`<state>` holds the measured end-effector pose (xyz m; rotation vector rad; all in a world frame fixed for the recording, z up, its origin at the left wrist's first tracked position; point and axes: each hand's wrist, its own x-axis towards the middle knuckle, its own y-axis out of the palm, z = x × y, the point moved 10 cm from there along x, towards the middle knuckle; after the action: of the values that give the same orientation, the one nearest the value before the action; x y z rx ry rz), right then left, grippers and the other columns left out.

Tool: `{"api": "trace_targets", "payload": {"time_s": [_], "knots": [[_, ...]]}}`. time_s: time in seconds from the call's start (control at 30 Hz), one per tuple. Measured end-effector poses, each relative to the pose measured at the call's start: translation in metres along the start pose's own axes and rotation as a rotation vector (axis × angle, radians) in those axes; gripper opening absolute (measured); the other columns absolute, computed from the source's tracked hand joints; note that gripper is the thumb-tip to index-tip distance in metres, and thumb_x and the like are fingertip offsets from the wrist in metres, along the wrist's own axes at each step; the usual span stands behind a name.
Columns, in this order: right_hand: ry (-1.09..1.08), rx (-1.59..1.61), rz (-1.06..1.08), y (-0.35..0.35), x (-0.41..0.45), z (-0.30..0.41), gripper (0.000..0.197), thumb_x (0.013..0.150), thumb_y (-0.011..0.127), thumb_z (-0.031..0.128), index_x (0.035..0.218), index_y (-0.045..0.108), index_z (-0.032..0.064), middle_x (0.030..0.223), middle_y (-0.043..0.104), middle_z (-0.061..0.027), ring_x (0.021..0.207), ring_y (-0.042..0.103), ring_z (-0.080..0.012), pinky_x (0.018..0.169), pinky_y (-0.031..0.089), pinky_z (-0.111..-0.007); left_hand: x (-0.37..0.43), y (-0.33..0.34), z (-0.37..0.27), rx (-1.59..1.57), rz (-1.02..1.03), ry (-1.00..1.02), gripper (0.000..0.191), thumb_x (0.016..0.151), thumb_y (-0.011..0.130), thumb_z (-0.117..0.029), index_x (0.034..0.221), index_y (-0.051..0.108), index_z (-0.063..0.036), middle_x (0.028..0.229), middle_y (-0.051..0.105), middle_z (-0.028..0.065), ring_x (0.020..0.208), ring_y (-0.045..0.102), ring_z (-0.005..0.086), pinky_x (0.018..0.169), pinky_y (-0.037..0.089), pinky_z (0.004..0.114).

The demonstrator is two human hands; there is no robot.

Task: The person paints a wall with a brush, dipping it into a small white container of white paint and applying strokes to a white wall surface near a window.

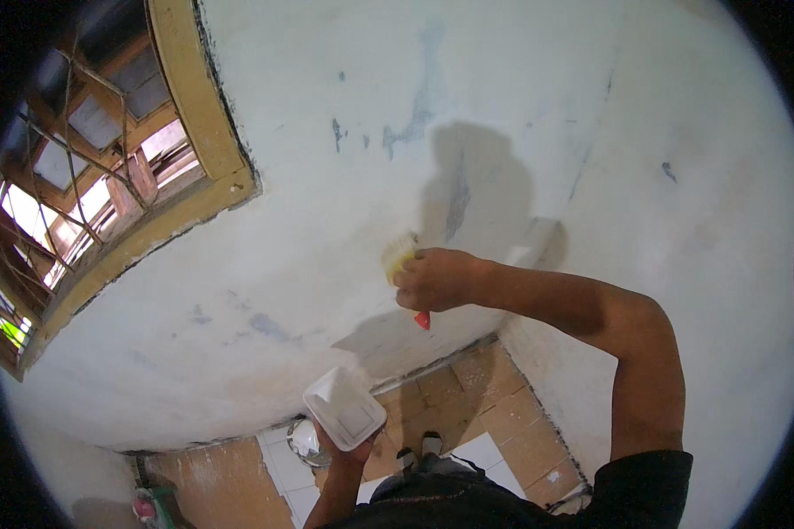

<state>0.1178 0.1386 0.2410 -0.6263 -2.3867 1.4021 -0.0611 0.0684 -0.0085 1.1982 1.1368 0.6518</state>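
My right hand (437, 281) grips a paintbrush (399, 259) whose pale bristles point up and to the left, at the white wall (317, 225). The red end of its handle shows below my fist. Whether the bristles touch the wall, I cannot tell. Lower down, my left hand (349, 449) holds up a white plastic tray (345, 408) from beneath, its hollow facing me; most of those fingers are hidden behind it. Grey-blue patches mark the wall, and the shadow of my head and arm falls on it.
A window with a yellowish frame (185, 86) and metal bars is at the upper left. On the tiled floor (513, 410), a round container with white contents (306, 442) stands near the wall's foot. Green and pink objects (155, 506) lie at the lower left. Another wall meets this one at right.
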Motion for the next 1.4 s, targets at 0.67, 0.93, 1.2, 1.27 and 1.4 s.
{"api": "trace_targets", "payload": {"time_s": [0.67, 0.93, 1.2, 1.27, 1.4], "knots": [[0.012, -0.124, -0.093, -0.039, 0.019, -0.025, 0.011, 0.077, 0.064, 0.023, 0.075, 0.061, 0.0135, 0.083, 0.061, -0.0052, 0.079, 0.065, -0.0244, 0.074, 0.055, -0.036, -0.019, 0.033, -0.001, 0.282, 0.351, -0.013, 0.069, 0.089, 0.044, -0.063, 0.142, 0.037, -0.0202, 0.135, 0.048, 0.0096, 0.12, 0.051, 0.0351, 0.094, 0.047, 0.055], [0.553, -0.133, -1.011, -0.28, -0.008, -0.169, 0.019, 0.094, 0.053, 0.031, 0.092, 0.065, 0.0162, 0.08, 0.067, -0.0116, 0.075, 0.067, -0.0302, 0.067, 0.054, -0.041, -0.016, 0.017, 0.004, 0.124, 0.088, -0.017, 0.074, 0.086, 0.038, -0.07, 0.141, 0.041, -0.0203, 0.129, 0.054, 0.0112, 0.107, 0.06, 0.0405, 0.075, 0.052, 0.066], [0.03, -0.386, -0.37, -0.083, 0.028, -0.056, 0.006, 0.077, 0.066, 0.014, 0.079, 0.064, 0.0086, 0.104, 0.066, -0.0123, 0.106, 0.062, -0.0295, 0.095, 0.05, -0.033, -0.018, 0.024, 0.002, 0.114, 0.299, -0.058, 0.07, 0.088, 0.047, -0.064, 0.141, 0.039, -0.0194, 0.132, 0.05, 0.0109, 0.117, 0.052, 0.0371, 0.089, 0.048, 0.06], [-0.029, -0.162, -0.071, -0.004, 0.02, -0.009, 0.007, 0.079, 0.065, 0.014, 0.075, 0.064, 0.009, 0.092, 0.065, -0.0097, 0.096, 0.065, -0.0264, 0.085, 0.054, -0.033, -0.016, 0.019, -0.004, 0.184, 0.365, -0.035, 0.067, 0.09, 0.044, -0.061, 0.141, 0.038, -0.0183, 0.134, 0.049, 0.0123, 0.118, 0.051, 0.0371, 0.091, 0.047, 0.059], [-0.044, 0.278, 0.197, 0.004, 0.018, 0.0, 0.008, 0.083, 0.062, 0.017, 0.079, 0.063, 0.0094, 0.083, 0.061, -0.0062, 0.084, 0.066, -0.0218, 0.071, 0.056, -0.033, -0.021, 0.036, -0.008, 0.141, 0.399, -0.029, 0.066, 0.092, 0.041, -0.059, 0.143, 0.036, -0.0172, 0.135, 0.047, 0.0133, 0.119, 0.051, 0.0371, 0.092, 0.047, 0.058]]}}
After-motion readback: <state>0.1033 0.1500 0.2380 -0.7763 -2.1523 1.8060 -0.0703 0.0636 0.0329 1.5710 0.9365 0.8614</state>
